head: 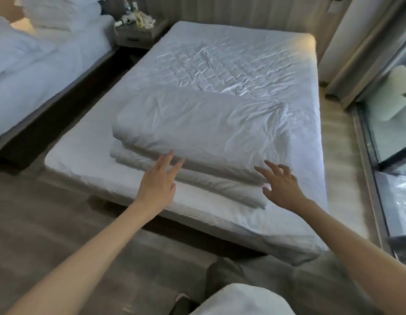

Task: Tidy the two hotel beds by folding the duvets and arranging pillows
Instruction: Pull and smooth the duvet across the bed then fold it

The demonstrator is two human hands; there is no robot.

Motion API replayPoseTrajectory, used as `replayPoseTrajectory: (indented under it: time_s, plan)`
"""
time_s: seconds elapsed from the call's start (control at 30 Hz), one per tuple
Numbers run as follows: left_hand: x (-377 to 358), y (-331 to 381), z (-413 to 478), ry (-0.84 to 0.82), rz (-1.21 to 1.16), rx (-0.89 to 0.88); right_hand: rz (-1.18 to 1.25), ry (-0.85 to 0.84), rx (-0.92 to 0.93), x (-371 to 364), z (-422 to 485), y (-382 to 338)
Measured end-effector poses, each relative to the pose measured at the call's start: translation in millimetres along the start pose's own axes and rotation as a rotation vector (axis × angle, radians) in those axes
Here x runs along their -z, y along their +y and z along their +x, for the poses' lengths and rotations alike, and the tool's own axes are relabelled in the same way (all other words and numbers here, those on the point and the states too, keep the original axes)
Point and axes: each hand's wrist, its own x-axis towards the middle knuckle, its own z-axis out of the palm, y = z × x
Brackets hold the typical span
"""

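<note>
Folded white duvet [197, 128] lies stacked in layers on the near half of the white-sheeted bed [220, 53]. Left hand [157, 181] has fingers straight and spread, tips at the duvet's near edge. Right hand [280, 184] has fingers apart and loosely bent, at the near right corner, gripping nothing. Second white bed [49, 71] at left, rumpled white pillows [56, 12] piled at its far end. Grey nightstand [138, 34] stands between the beds.

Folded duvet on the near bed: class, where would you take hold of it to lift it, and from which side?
Probably the near stacked edge of the folded duvet, from the foot of the bed. Its layers end there facing the person, so the left hand and right hand can slide under.
</note>
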Motion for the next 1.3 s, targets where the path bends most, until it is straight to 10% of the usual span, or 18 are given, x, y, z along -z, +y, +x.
replayPoseTrajectory:
  time_s: [0.43, 0.7, 1.13, 1.3]
  plan:
    - [-55, 40, 179, -0.104, -0.012, -0.319, 0.139, -0.121, -0.427, -50, 90, 48]
    - [-112, 71, 259, -0.359, 0.155, -0.306, -0.071, -0.132, -0.443, -89, 143, 92]
    - [-99, 40, 274, -0.161, 0.085, -0.367, 0.101, 0.403, -0.095, -13, 145, 68]
    - [-111, 9, 239, -0.196, 0.076, -0.523, 0.096, 0.249, -0.164, -44, 107, 44]
